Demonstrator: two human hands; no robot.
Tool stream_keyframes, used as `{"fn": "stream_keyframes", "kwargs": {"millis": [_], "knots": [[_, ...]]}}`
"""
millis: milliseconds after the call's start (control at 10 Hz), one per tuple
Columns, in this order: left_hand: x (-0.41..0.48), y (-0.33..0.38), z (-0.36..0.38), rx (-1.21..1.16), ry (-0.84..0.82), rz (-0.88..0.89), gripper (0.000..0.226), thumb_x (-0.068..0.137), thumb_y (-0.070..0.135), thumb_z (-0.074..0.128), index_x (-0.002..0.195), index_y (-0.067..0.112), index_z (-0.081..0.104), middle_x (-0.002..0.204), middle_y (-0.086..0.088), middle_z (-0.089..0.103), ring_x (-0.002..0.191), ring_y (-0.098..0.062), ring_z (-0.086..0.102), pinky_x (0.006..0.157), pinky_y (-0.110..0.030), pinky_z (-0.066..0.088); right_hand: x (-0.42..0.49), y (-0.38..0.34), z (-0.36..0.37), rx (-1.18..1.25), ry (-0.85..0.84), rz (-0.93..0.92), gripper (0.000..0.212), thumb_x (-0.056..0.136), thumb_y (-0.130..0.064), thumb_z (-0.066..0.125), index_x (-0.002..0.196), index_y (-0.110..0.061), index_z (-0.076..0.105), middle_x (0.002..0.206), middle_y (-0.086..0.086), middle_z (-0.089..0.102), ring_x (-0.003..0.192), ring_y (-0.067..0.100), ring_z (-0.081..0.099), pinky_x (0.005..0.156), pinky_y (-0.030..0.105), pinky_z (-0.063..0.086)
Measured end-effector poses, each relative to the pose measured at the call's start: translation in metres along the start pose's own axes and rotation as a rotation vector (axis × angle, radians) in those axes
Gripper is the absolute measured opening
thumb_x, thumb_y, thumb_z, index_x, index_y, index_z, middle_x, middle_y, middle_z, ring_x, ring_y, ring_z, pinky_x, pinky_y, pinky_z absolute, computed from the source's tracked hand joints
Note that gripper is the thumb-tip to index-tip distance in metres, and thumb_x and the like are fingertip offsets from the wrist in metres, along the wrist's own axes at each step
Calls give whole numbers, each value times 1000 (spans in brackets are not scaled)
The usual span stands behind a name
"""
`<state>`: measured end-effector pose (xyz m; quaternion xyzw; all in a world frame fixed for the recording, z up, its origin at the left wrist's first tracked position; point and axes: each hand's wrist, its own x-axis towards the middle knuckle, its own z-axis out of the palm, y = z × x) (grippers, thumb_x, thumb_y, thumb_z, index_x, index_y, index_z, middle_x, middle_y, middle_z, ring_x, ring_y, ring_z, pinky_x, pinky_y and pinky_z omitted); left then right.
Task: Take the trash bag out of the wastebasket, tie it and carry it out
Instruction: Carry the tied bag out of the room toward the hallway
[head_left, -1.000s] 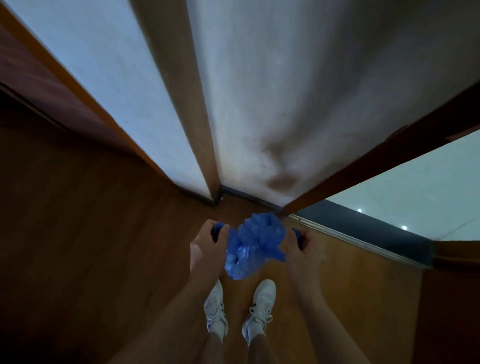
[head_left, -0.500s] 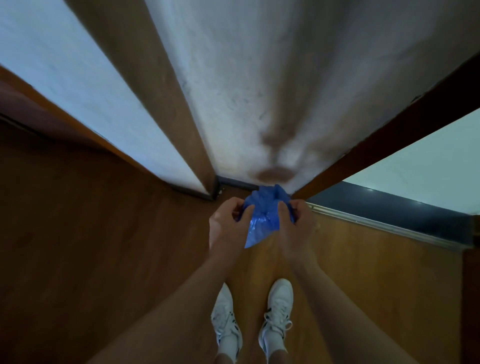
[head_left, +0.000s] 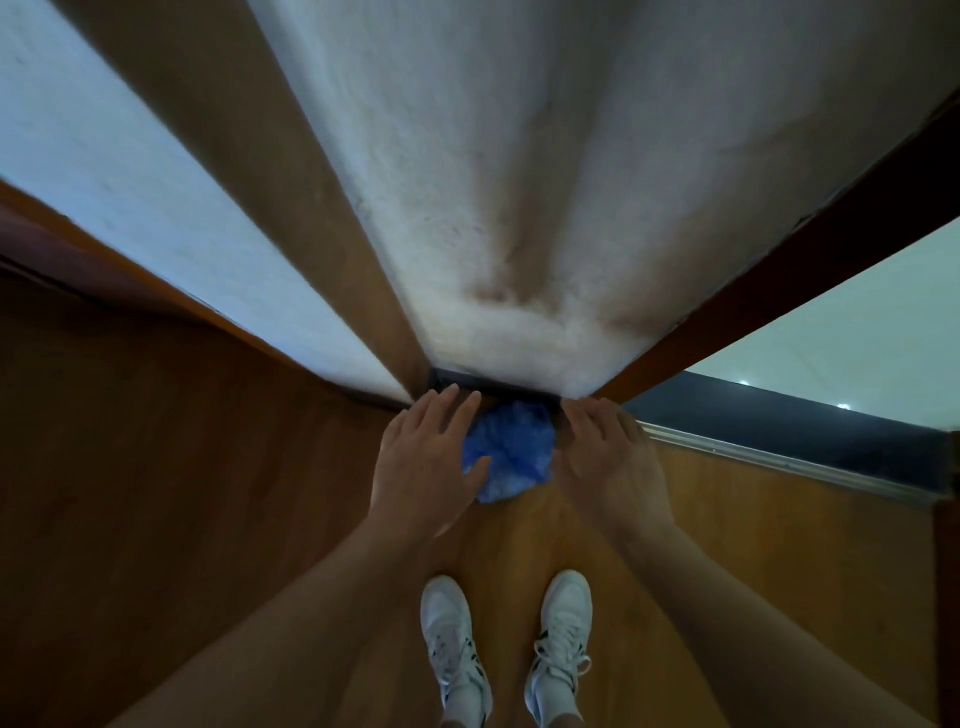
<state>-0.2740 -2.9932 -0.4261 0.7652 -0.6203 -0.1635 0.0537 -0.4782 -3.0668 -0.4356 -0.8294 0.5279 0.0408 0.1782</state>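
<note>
A crumpled blue trash bag (head_left: 511, 449) sits low on the wooden floor, right at the foot of the white wall by the doorway. My left hand (head_left: 426, 460) hovers over the bag's left side with straight, spread fingers; its thumb lies over the bag's edge. My right hand (head_left: 608, 457) is spread flat on the bag's right side, fingers pointing to the wall. Neither hand grips the bag. No wastebasket is in view.
A white wall corner (head_left: 519, 234) rises straight ahead. A dark wooden door frame (head_left: 779, 291) runs to the right, with a metal threshold strip (head_left: 779, 460) and pale tiled floor (head_left: 857, 338) beyond. My white sneakers (head_left: 506, 644) stand on the wood floor (head_left: 182, 493).
Both hands were gripping the blue bag and carrying it forward and down. They have now let go and opened, and the bag rests by the wall base.
</note>
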Motion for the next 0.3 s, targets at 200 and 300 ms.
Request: {"fn": "stream_keyframes", "kwargs": {"millis": [200, 300], "knots": [[-10, 9, -32, 20, 44, 18, 69, 88, 53, 55, 149, 24, 41, 153, -2, 46, 140, -22, 43, 113, -39, 35, -14, -5, -35, -66, 56, -78, 57, 89, -36, 61, 140, -12, 52, 139, 12, 58, 130, 31, 52, 107, 51, 43], [-19, 23, -67, 42, 75, 71, 68, 86, 52, 56, 146, 22, 46, 148, -4, 52, 136, -24, 48, 110, -41, 39, -23, -23, -69, -79, 65, -115, 57, 88, -36, 57, 140, -14, 51, 139, 10, 57, 131, 29, 50, 107, 49, 42]]}}
